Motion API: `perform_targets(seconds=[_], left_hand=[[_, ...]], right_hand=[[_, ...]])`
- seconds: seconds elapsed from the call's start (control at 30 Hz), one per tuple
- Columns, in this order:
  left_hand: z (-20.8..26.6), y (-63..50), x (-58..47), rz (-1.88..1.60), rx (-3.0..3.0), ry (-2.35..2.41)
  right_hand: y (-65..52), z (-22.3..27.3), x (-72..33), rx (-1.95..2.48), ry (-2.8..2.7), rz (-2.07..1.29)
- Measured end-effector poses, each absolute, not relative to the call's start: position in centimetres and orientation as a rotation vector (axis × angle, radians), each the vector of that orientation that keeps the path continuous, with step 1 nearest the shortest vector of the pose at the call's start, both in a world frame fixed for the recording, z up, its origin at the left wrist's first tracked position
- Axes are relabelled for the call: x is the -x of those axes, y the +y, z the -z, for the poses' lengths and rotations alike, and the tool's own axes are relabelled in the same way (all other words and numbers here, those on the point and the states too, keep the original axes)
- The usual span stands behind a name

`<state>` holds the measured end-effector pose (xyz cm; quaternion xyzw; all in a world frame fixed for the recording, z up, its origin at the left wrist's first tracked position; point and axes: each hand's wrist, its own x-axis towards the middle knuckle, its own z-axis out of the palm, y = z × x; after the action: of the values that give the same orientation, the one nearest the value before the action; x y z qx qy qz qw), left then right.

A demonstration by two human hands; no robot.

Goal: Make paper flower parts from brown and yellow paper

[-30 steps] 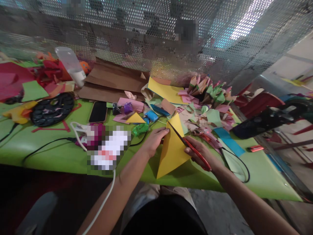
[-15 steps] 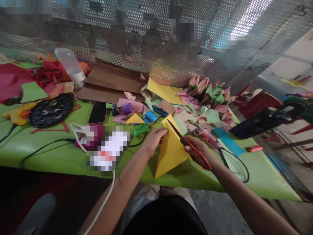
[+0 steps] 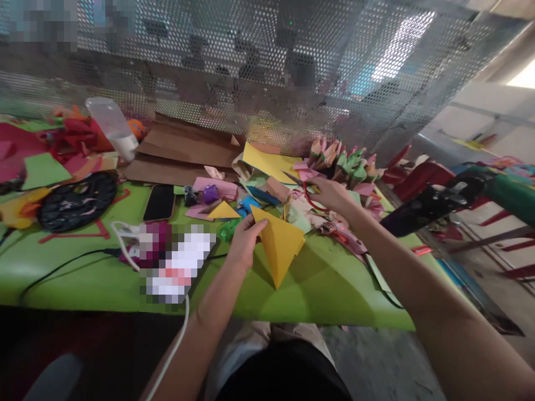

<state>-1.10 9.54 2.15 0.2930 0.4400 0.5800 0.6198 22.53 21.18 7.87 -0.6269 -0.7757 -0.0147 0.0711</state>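
Note:
My left hand (image 3: 244, 240) pinches a folded piece of yellow paper (image 3: 278, 242) near its upper left corner. The paper hangs above the front of the green table, one point facing down. Farther back and to the right, my right hand (image 3: 332, 195) grips red-handled scissors (image 3: 310, 196) over the heap of paper scraps (image 3: 298, 214). Their blades point left, apart from the yellow paper. Part of the handle is hidden by my fingers. A smaller yellow triangle (image 3: 223, 210) lies just beyond my left hand.
On the green table (image 3: 79, 278) lie a dark phone (image 3: 159, 202), a black round tray (image 3: 79, 203) and a glue gun (image 3: 345, 239) with a cable. Brown paper sheets (image 3: 184, 147) and paper cones (image 3: 346, 161) lie against the perforated metal screen (image 3: 251, 83).
My right hand has carried the scissors away from the yellow paper, back over the scraps. The paper has shifted left and turned in my left hand. The view has also shifted slightly.

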Motion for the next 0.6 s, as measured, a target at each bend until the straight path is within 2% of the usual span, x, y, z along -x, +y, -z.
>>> perform_targets(seconds=[0.27,0.5,0.6], left_hand=[[-2.0,9.7,1.1,-1.344,-0.691,0.997],[-2.4,10.5,2.1,-1.660,-0.490,1.015],[-2.7,10.7,2.6,-1.768,-0.394,1.003]], right_hand=[[25.0,-6.7,-20.9,1.821,-2.301,0.073],[15.6,-6.7,-19.5,1.521,-2.549,-0.224],[11.0,-5.0,-18.4,1.596,-2.721,-0.198]])
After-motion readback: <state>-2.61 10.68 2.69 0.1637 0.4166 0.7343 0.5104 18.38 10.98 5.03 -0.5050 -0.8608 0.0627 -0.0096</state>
